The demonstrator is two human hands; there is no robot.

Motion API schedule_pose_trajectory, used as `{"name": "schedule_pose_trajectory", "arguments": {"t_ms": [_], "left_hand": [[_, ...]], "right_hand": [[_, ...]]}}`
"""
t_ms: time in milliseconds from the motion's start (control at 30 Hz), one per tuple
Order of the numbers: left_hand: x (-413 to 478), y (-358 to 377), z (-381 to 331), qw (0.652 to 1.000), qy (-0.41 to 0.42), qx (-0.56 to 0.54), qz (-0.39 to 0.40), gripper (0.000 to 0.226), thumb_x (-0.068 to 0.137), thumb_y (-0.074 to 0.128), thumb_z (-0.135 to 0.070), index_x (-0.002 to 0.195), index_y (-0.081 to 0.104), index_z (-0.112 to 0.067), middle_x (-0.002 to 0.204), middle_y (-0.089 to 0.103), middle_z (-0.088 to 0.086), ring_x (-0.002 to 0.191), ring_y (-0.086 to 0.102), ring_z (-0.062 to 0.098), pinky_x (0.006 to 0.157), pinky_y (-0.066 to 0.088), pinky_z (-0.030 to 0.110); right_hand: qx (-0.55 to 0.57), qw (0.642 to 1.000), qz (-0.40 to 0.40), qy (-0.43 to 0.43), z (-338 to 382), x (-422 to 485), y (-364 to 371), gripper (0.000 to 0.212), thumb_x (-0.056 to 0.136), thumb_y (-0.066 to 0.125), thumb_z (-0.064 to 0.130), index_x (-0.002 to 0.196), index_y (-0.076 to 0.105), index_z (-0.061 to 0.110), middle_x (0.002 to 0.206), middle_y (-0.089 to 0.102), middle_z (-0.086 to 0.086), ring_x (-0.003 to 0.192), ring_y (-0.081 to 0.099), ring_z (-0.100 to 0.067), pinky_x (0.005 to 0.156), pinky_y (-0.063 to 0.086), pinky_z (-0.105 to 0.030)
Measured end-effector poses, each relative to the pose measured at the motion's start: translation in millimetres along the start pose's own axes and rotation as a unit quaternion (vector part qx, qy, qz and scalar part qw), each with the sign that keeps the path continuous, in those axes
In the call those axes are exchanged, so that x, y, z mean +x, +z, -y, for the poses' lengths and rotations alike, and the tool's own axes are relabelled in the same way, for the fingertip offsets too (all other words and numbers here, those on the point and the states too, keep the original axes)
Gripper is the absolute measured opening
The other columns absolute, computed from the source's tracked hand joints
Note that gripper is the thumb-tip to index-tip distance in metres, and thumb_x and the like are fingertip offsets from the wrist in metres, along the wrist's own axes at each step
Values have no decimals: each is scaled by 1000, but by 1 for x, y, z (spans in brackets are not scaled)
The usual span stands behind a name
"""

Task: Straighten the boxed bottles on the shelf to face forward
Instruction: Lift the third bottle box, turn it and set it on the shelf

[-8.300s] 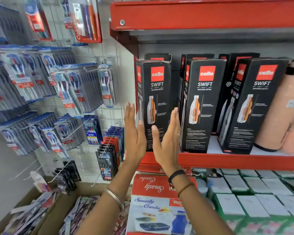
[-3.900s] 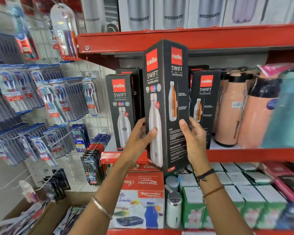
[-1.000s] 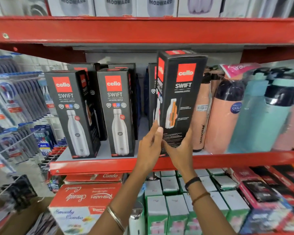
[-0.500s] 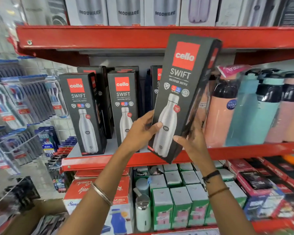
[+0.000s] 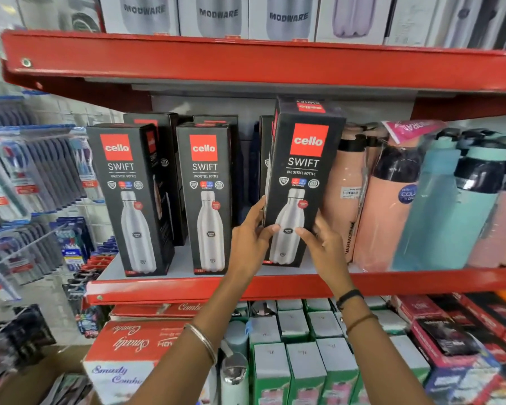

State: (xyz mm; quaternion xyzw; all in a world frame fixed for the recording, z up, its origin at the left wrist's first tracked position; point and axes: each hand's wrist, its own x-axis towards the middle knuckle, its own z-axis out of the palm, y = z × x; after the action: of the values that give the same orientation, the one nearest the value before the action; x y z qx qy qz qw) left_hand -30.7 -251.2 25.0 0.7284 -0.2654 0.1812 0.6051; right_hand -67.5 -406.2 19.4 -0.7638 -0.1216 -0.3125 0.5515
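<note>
Three black boxed bottles stand in the front row of the red shelf (image 5: 187, 283). The left box (image 5: 129, 200) and the middle box (image 5: 206, 197) show their fronts with the white bottle picture. The right box (image 5: 300, 182) stands slightly tilted with its front towards me. My left hand (image 5: 250, 238) grips its lower left edge. My right hand (image 5: 322, 244) holds its lower right side, fingers on the front face. More black boxes stand behind the row, mostly hidden.
Peach and teal flasks (image 5: 392, 206) crowd the shelf right of the held box. White boxes (image 5: 216, 16) fill the shelf above. Green boxes (image 5: 301, 372) and a red combo box (image 5: 135, 346) sit below. Hanging toothbrush packs (image 5: 27, 176) cover the wall at left.
The right box was lifted out in front of the shelf and tilted half a second ago. Now it rests back on the shelf beside the flasks, front face forward, both hands still on it.
</note>
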Motion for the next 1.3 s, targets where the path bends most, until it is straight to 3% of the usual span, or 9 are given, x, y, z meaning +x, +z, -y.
{"name": "schedule_pose_trajectory", "arguments": {"t_ms": [167,300,433,667,833,967,1100,1200,1300], "left_hand": [[7,16,18,999,-32,8,-12,58,90,60,-11,143,40,-25,118,64,-13,100,59,-16,88,41,2],[11,21,27,998,-49,21,-23,58,90,60,-10,143,40,-26,124,66,-5,113,60,1,103,42,20],[17,23,31,998,-42,47,-5,60,91,61,-14,145,36,-23,127,57,-9,104,58,-1,97,41,14],[14,24,37,994,-56,97,-13,56,97,51,-23,148,30,-27,93,69,-1,75,64,19,75,45,22],[-3,18,24,989,-75,125,23,49,100,30,-43,148,20,-39,51,38,-4,47,40,15,49,34,24],[-9,19,15,986,-87,132,45,47,101,23,-43,147,16,-42,54,43,-2,50,43,13,47,37,12],[-17,13,12,985,-90,132,68,49,94,14,-56,143,12,-50,68,46,-9,64,53,17,60,42,7],[-27,8,3,984,-97,126,83,51,93,13,-59,143,12,-51,71,56,2,68,61,23,71,51,30],[-34,4,-5,982,-104,135,80,51,95,13,-55,145,13,-48,67,58,14,70,63,28,69,48,34]], "right_hand": [[4,1000,-9,19,-28,13,0,58,91,59,17,145,37,17,147,47,1,132,47,-7,106,40,-17],[-10,999,5,39,-46,22,3,61,89,59,25,145,36,19,136,55,12,120,55,-3,101,44,-19],[-12,999,-14,45,-60,28,2,56,92,58,15,144,38,17,136,58,-10,123,53,-28,106,45,-38],[10,996,-55,75,-50,26,1,38,90,61,15,127,55,6,128,60,-7,115,57,-14,95,46,-10],[37,985,-121,118,-52,9,-1,21,91,44,54,87,64,49,97,64,18,102,63,-20,97,51,-47],[81,980,-111,141,-44,-1,5,16,96,45,40,95,60,44,118,65,0,113,61,-27,101,49,-48],[76,982,-109,137,-43,-10,1,19,93,55,34,107,67,37,112,68,10,113,62,-16,103,48,-48],[52,985,-102,129,-40,-19,-3,34,93,57,28,124,61,14,125,65,-6,117,61,-16,103,48,-48],[23,989,-98,113,-37,-26,-7,35,91,60,24,124,61,12,124,65,-4,113,62,-15,99,51,-48]]}}
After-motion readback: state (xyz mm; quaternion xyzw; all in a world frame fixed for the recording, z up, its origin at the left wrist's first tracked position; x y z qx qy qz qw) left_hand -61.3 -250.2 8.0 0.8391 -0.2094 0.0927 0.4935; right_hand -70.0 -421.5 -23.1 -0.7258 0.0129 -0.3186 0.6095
